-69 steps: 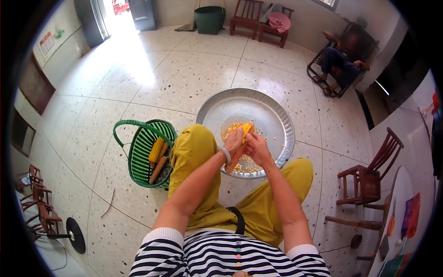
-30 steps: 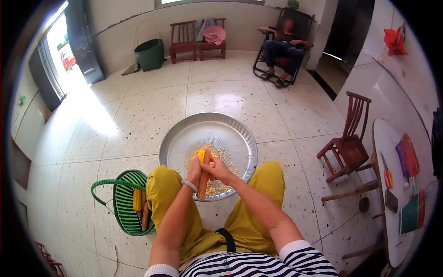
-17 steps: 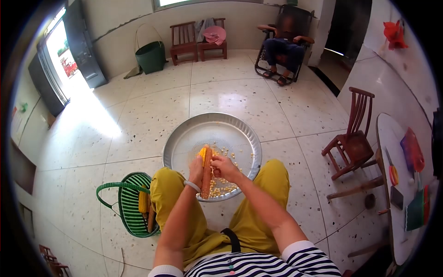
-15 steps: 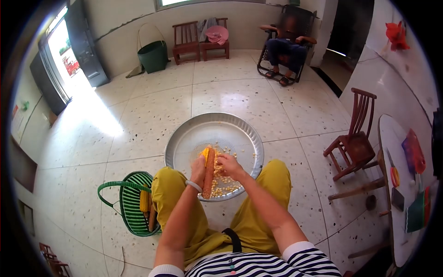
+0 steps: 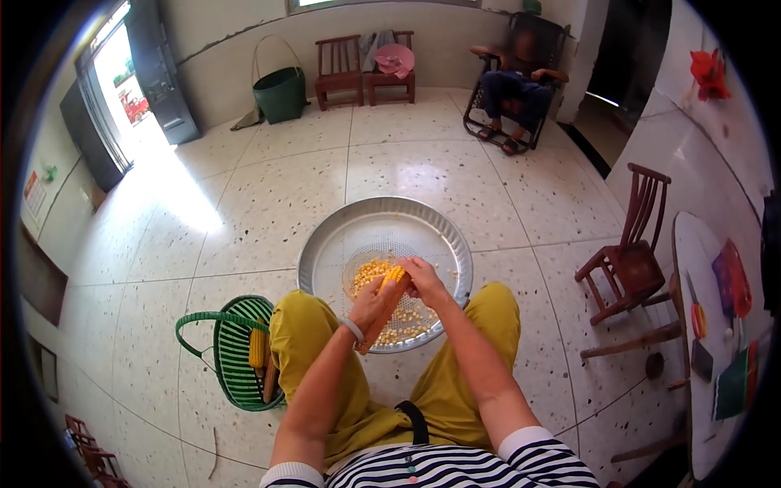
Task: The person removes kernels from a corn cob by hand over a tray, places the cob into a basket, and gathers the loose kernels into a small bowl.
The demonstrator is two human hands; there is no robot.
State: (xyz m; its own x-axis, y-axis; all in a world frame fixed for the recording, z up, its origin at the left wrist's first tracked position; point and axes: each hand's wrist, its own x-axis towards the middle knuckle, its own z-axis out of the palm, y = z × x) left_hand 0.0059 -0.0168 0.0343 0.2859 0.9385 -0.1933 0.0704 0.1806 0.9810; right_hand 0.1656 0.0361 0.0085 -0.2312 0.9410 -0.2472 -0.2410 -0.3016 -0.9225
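My left hand (image 5: 372, 304) is closed round a yellow corn cob (image 5: 394, 277) and a bare reddish cob (image 5: 382, 320) lying against it. My right hand (image 5: 425, 279) grips the upper end of the cobs from the right, its fingers bent and partly hidden. Both hands are over a round metal tray (image 5: 325, 230). Under them in the tray, a clear bowl holds loose yellow kernels (image 5: 370, 273), and more kernels are scattered beside it. To the left of my knee stands a green striped basket (image 5: 230, 358) with a yellow cob (image 5: 257, 348) and a stripped cob (image 5: 270, 381) inside.
A wooden chair (image 5: 630, 264) and a table (image 5: 687, 244) with a knife and bags are on the right. At the back, a person (image 5: 514, 93) sits in a reclining chair. A green bucket (image 5: 280, 95) and two wooden chairs (image 5: 338, 73) stand by the wall.
The cobs have tilted to the right at their upper end. My right hand has come back onto them from beside them, and more of the kernels in the bowl now show.
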